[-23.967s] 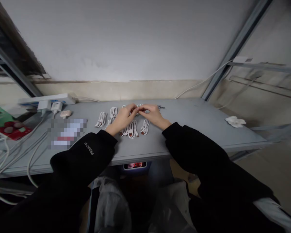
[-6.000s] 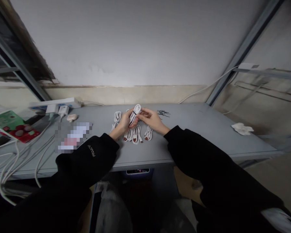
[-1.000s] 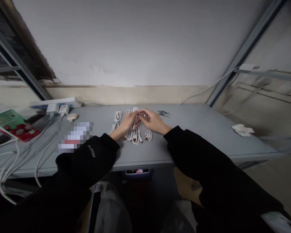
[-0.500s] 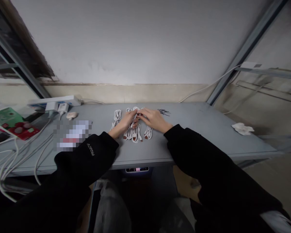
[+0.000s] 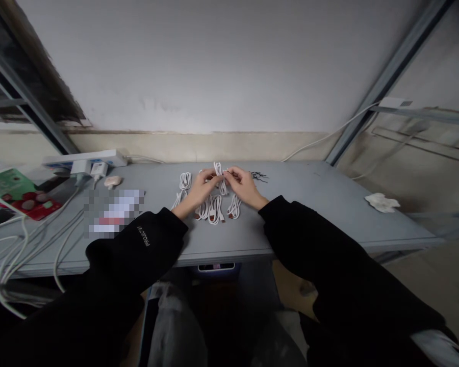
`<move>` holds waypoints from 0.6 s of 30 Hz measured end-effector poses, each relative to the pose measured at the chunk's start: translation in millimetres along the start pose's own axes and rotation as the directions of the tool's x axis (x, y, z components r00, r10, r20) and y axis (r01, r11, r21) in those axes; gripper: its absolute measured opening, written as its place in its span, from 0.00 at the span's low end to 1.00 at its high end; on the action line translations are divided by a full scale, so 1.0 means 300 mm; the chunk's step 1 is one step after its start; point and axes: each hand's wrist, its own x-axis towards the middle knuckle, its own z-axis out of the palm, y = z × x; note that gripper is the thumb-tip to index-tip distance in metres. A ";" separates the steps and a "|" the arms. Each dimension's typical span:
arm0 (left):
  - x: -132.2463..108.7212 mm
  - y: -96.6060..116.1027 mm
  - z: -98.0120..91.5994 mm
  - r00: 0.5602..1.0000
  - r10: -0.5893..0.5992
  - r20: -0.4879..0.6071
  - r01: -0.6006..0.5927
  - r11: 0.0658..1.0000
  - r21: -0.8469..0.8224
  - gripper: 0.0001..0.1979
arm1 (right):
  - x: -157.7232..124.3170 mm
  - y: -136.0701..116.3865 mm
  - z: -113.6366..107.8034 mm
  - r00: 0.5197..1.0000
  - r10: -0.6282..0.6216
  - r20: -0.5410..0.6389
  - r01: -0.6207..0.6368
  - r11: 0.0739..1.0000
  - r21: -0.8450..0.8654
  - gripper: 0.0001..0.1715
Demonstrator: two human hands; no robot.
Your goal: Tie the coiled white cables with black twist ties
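Between my two hands a coiled white charging cable (image 5: 222, 186) is held up above the desk. My left hand (image 5: 201, 191) grips it from the left, with the thumb near the middle of the coil. My right hand (image 5: 243, 186) pinches at the same spot from the right; whatever fine thing its fingertips hold there is too small to make out. Below lie more coiled white cables (image 5: 215, 210), and another coil (image 5: 234, 208) sits under my right hand. One more coil (image 5: 185, 180) rests at the back left. Thin black ties (image 5: 259, 177) lie behind my right hand.
On the left of the desk (image 5: 309, 224) are a power strip (image 5: 112, 159) with plugs, loose cables (image 5: 23, 255), a green and red box (image 5: 21, 193), a small beige object (image 5: 112, 181) and a blurred flat item (image 5: 117, 211). Crumpled tissue (image 5: 382, 202) lies at right. A wall stands behind.
The held cable coil has turned more upright and shifted slightly right. My right hand has moved a little lower, with its fingertips now at the coil's middle.
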 end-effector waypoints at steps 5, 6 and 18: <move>-0.025 0.012 -0.006 0.999 0.032 -0.002 -0.032 0.998 0.058 0.10 | 0.016 0.005 0.006 0.980 0.195 0.035 -0.198 0.953 0.231 0.24; -0.027 0.010 -0.006 0.999 0.033 0.008 -0.034 0.999 0.037 0.12 | 0.019 0.006 0.005 0.972 0.228 0.052 -0.234 0.938 0.256 0.23; -0.035 0.067 0.002 0.993 -0.100 -0.065 0.091 0.989 -0.119 0.14 | 0.028 0.008 -0.014 0.905 0.362 0.223 -0.425 0.775 0.468 0.20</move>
